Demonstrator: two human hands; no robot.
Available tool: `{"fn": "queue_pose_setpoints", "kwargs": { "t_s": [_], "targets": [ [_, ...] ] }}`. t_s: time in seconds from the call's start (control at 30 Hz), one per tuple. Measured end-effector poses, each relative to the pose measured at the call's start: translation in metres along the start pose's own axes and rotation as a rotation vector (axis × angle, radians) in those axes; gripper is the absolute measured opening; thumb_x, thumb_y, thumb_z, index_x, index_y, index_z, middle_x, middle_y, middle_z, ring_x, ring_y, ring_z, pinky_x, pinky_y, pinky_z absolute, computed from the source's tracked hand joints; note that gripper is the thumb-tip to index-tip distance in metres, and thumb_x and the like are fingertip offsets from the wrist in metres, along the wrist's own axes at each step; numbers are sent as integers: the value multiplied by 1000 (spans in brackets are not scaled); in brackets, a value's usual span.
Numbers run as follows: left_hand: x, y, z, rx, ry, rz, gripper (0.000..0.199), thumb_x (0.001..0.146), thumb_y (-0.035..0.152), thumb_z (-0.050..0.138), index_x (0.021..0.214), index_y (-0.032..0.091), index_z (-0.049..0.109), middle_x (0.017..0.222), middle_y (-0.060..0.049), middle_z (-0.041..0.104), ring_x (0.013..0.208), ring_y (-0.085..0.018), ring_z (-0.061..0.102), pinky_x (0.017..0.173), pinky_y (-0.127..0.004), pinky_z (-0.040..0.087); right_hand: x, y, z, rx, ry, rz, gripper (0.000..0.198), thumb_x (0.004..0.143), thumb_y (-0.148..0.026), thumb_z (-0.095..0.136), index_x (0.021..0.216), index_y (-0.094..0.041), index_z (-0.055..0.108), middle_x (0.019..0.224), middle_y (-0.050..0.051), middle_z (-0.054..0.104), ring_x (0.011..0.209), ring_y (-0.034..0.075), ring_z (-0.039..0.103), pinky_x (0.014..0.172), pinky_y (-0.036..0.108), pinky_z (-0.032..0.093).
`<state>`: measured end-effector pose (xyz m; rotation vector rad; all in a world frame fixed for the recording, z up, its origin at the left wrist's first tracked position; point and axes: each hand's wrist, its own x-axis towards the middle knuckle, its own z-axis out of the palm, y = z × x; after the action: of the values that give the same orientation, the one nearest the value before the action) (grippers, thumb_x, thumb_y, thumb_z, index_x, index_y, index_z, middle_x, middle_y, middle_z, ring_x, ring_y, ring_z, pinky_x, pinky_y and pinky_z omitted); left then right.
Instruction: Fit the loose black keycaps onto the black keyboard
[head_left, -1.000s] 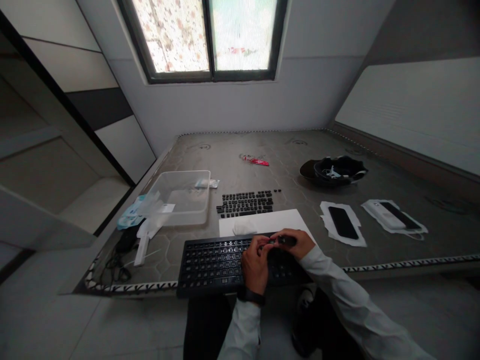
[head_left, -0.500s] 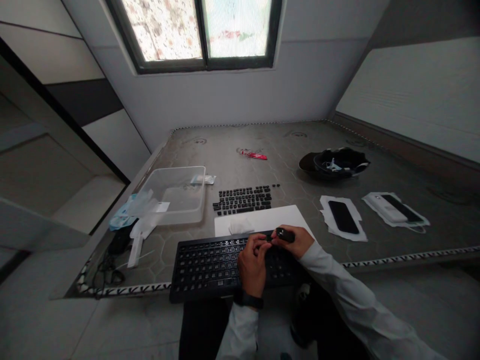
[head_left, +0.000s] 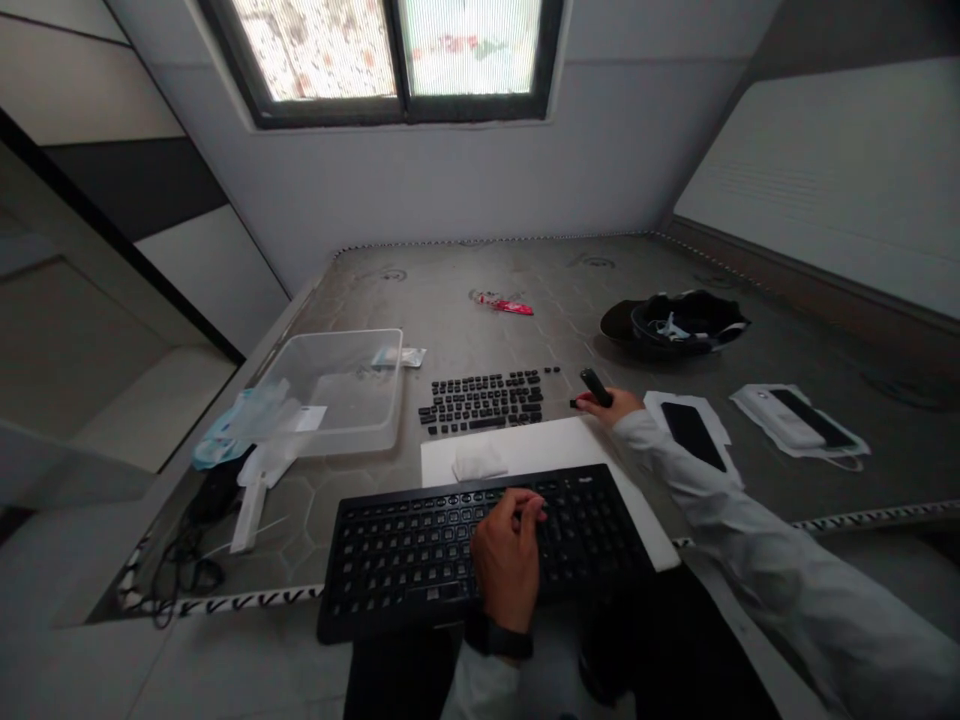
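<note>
Black keyboard (head_left: 427,540) beneath, the left hand (head_left: 508,548) curls loosely, contents unclear. Beyond the keyboard, the right hand (head_left: 616,405) clasps a tool (head_left: 595,386).

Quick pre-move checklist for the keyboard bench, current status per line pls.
1. Right hand has a grip on the black-handled tool: ok.
2. Small black piece at the right fingertips is secure: cannot tell; held or resting on the cover is unclear.
3. Left hand is off the key area: not ok; it is over the keyboard, fingers curled, contents unclear.
4. Keyboard fully supported: not ok; its near side juts past the table edge.
5. Loose keycaps in order: ok; mostly in rows beyond the white board.
6. Clear plastic box away from the keyboard: ok.
</note>
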<state>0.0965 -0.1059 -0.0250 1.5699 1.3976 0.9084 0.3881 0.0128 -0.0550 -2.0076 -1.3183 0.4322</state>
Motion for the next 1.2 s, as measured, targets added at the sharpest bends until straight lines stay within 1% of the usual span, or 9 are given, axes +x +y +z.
{"fn": "queue_pose_setpoints", "kwargs": {
  "t_s": [0.1,0.2,0.33,0.53,0.63,0.77,0.93,1.07,1.2],
  "targets": [
    [0,1,0,-5,-8,-17,19,92,33,53,85,26,68,76,4,73,71,-14,68,68,-23,45,34,11,16,-11,-33,121,11,65,-25,78,74,-19,77,69,4,74,71,22,69,68,30,51],
    [0,2,0,-7,-20,-38,20,92,32,51,86,26,68,78,3,74,73,-14,69,69,-23,46,61,18,33,13,-71,220,5,64,-20,78,68,-19,75,65,3,73,71,21,70,71,27,51],
    [1,0,3,6,-19,-58,20,93,31,50,84,26,68,76,5,73,73,-14,70,68,-21,47,91,29,53,18,-66,274,4,65,-17,78,66,-18,74,63,3,72,71,21,70,70,27,51],
    [3,-8,8,33,-2,-25,17,91,28,56,79,26,68,69,6,70,65,-11,67,63,-19,45,129,49,76,20,-34,323,8,64,-20,79,66,-17,72,62,3,70,69,21,68,70,28,51],
    [3,-14,12,53,24,5,19,92,30,54,79,26,67,68,6,69,63,-11,66,62,-18,45,141,60,89,30,-21,342,8,63,-18,78,67,-17,71,62,2,69,70,20,68,70,27,50],
    [2,-21,17,54,71,93,31,95,43,49,77,25,66,64,5,68,59,-10,64,59,-18,45,149,74,102,14,11,381,9,62,-18,79,65,-18,70,58,2,66,67,20,67,66,26,50],
    [2,-27,21,70,113,180,39,96,50,43,77,25,66,61,5,67,56,-9,64,57,-16,46,157,91,113,-7,49,408,14,63,-23,80,73,-17,73,60,3,67,66,19,66,67,26,50],
    [1,-30,23,113,141,205,42,97,51,41,76,26,67,61,3,68,55,-10,65,55,-17,47,164,99,118,-23,56,405,18,60,-25,82,74,-17,74,61,2,68,65,19,66,70,27,51],
    [1,-31,25,129,151,222,40,97,49,42,77,26,67,61,3,68,55,-11,65,57,-17,48,169,105,122,-35,91,387,19,61,-26,82,77,-17,74,67,3,71,67,20,67,72,28,51]
  ]
}}
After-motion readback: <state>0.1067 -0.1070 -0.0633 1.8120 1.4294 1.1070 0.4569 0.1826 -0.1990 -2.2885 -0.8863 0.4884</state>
